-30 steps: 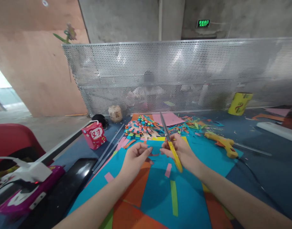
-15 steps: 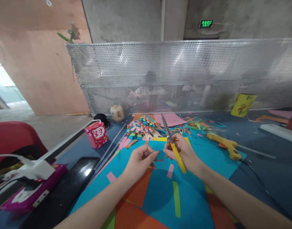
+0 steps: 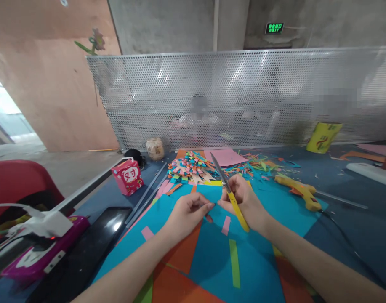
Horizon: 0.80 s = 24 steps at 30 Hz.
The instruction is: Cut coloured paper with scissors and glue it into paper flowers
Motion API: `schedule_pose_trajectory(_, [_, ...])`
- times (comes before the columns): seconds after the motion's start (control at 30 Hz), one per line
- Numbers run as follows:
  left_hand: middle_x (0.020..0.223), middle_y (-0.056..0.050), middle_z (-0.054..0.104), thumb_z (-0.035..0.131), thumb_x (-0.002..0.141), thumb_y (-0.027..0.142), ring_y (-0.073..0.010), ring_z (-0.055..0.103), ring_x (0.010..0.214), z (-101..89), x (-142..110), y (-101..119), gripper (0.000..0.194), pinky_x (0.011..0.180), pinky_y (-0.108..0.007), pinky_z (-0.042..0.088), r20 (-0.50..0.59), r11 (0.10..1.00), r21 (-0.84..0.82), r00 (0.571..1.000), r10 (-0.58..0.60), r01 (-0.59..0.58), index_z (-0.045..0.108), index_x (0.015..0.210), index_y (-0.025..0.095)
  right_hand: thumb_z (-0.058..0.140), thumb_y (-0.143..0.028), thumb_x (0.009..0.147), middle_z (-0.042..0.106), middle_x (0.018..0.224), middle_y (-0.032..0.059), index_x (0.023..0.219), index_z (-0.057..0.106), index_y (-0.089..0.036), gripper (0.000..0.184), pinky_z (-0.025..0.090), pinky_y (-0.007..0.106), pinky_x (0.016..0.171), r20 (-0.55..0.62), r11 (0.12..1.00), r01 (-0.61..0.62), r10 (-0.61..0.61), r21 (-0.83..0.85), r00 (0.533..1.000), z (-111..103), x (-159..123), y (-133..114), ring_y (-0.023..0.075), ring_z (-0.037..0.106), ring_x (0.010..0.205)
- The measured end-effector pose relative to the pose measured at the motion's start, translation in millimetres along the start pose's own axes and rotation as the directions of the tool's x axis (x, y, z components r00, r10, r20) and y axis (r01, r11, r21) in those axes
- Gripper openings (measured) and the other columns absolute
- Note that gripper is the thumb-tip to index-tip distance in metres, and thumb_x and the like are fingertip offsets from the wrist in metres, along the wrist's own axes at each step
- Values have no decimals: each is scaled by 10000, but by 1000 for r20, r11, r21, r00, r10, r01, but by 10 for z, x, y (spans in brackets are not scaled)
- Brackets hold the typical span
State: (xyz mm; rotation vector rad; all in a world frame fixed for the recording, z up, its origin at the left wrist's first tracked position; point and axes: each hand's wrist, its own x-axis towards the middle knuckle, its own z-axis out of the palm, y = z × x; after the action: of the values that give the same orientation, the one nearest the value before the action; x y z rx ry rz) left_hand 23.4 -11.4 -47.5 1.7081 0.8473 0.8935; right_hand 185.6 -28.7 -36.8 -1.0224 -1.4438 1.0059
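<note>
My right hand (image 3: 251, 202) is closed around yellow-handled scissors (image 3: 238, 213), whose blades point up and away from me, looking shut. The thumb and fingertips of this hand are also drawn together toward the left. My left hand (image 3: 189, 212) is closed in a pinch, its fingertips almost meeting those of the right; something small and dark shows at the tips, too small to name. Both hands are above blue paper (image 3: 224, 265). Below them lie a pink paper strip (image 3: 226, 225) and a green paper strip (image 3: 234, 263).
A heap of small folded paper pieces (image 3: 191, 166) and pink paper (image 3: 227, 157) lie ahead. At right are a yellow glue gun (image 3: 298, 191) and a yellow tube (image 3: 323, 138). At left are a phone (image 3: 101, 231), a red box (image 3: 128, 179) and a power strip (image 3: 54, 250). Mesh panel (image 3: 243, 101) behind.
My left hand has moved slightly right, bringing its fingertips closer to the right hand's. The scissors stay in my right hand, shifted only a little. The view has tilted slightly.
</note>
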Motion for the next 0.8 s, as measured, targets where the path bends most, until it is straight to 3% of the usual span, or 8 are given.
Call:
schedule_pose_trajectory(0.17, [617, -36, 641, 518, 760, 349, -146, 607, 609, -54, 21, -53, 213, 556, -230, 422, 61, 995, 94, 997, -46, 40, 544, 687, 151, 670, -186, 542, 477, 583, -98, 731, 304, -228, 414, 341, 197, 418, -87, 1000, 0, 1, 14, 996, -53, 41, 18, 72, 453, 464])
schedule_pose_trajectory(0.3, [579, -35, 645, 500, 771, 357, -153, 605, 571, -49, 23, -68, 214, 547, -246, 415, 67, 995, 97, 997, -41, 34, 537, 699, 160, 676, -190, 550, 503, 587, -91, 731, 318, -228, 403, 350, 200, 400, -120, 1000, 8, -10, -16, 993, -88, 72, 11, 71, 458, 443])
schedule_pose_trajectory(0.47, [590, -9, 629, 489, 780, 364, -156, 618, 608, -30, 22, 23, 194, 502, -223, 393, -56, 987, -161, 998, -39, 29, 433, 737, 183, 663, -235, 601, 503, 634, -85, 740, 344, -223, 348, 348, 188, 383, -66, 1000, 11, -9, 28, 998, -56, 80, 49, 53, 439, 430])
schedule_pose_trajectory(0.6, [661, 20, 587, 543, 749, 332, -161, 608, 747, -38, 28, 55, 191, 603, -259, 454, -128, 937, -350, 990, -62, 14, 422, 809, 197, 644, -296, 640, 460, 565, -103, 680, 337, -219, 318, 277, 172, 329, -63, 999, -14, 12, -42, 998, -20, 62, 98, 28, 349, 352])
schedule_pose_trajectory(0.73, [762, 4, 580, 543, 743, 354, -157, 585, 801, -41, 35, 59, 196, 646, -278, 465, -120, 910, -415, 991, -58, 3, 441, 807, 200, 629, -354, 653, 465, 512, -103, 665, 335, -220, 324, 272, 175, 316, -15, 990, -105, 104, -94, 994, -12, 49, 107, 32, 341, 318])
schedule_pose_trajectory(0.8, [757, 7, 563, 548, 734, 366, -140, 567, 750, -48, 38, 47, 193, 623, -267, 463, -168, 927, -375, 984, -53, -14, 466, 769, 195, 617, -378, 657, 493, 516, -92, 694, 349, -220, 314, 293, 182, 326, 17, 985, -147, 149, -91, 989, -18, 53, 110, 42, 366, 325])
